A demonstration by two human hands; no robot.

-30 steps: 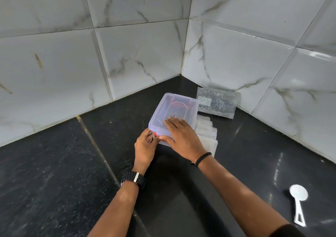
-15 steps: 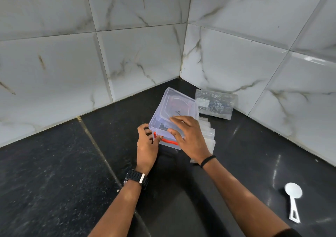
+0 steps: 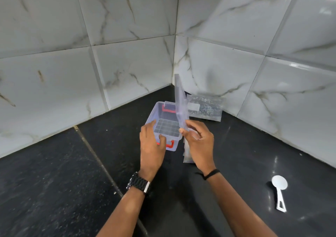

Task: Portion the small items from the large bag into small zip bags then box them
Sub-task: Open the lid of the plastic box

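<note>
A clear plastic box (image 3: 160, 113) with red latches stands open on the black counter, showing a gridded bottom and nothing inside. My left hand (image 3: 151, 146) holds its near end, thumb hooked over the rim above the red latch. My right hand (image 3: 198, 142) pinches the box's clear lid (image 3: 180, 102), which stands on edge, lifted off to the right of the box. A stack of small zip bags (image 3: 187, 153) lies under my right hand, mostly hidden. The large bag (image 3: 205, 107) of small dark items leans against the right wall behind the box.
A white plastic scoop (image 3: 279, 187) lies on the counter at the right. Marble-look tiled walls meet in a corner just behind the box. A thin seam (image 3: 94, 155) crosses the black counter to the left of my arms.
The lid was flat on the box, then tilted up; now my right hand holds it upright off the box. My left hand has moved from the latch to the box's near rim.
</note>
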